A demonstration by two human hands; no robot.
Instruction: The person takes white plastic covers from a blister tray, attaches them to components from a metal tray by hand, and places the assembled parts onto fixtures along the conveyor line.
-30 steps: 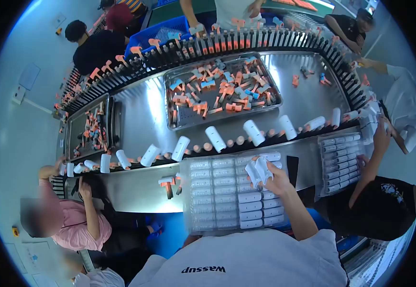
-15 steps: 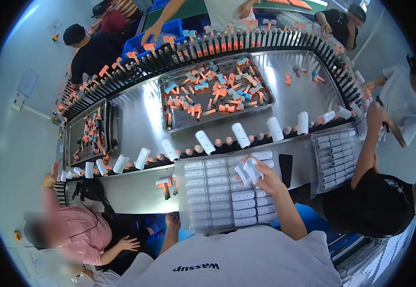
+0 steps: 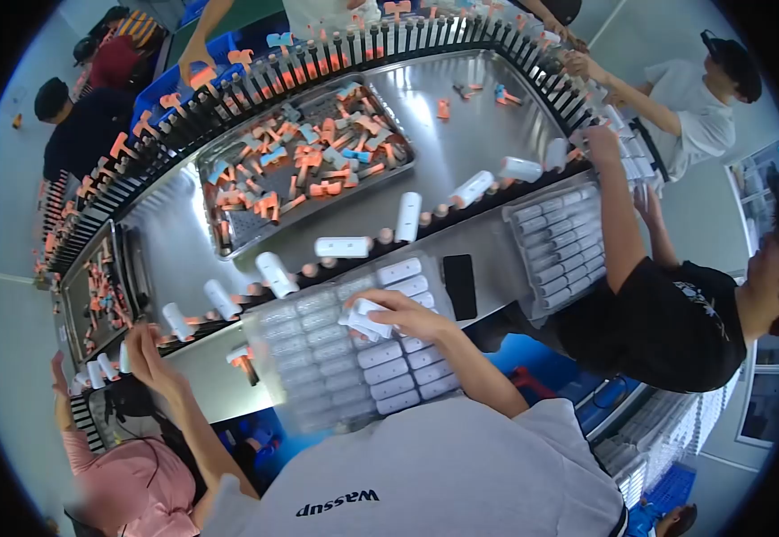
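Note:
My right hand (image 3: 400, 315) is closed around several white plastic shells (image 3: 367, 319), above a clear blister tray (image 3: 293, 387). White shells fill several of the tray's pockets near my right forearm. Out to the left, my left hand (image 3: 151, 362) reaches over the conveyor edge with fingers stretched out, close beside a white shell (image 3: 124, 358). Whether a fingertip touches that shell is hard to make out. More white shells, such as one long shell (image 3: 342, 247), sit on the conveyor pegs in front of the tray.
A metal tray (image 3: 313, 161) of orange, grey and blue parts lies within the conveyor loop. A black phone-like slab (image 3: 459, 286) is right of my blister tray. Another filled tray (image 3: 558, 246) stands by a co-worker in black (image 3: 676, 322). An orange-topped part (image 3: 243, 362) lies to the left.
My left hand has moved from beside my body out to the conveyor's left side. The right hand still holds the shells over the tray. The whole view has turned and shifted.

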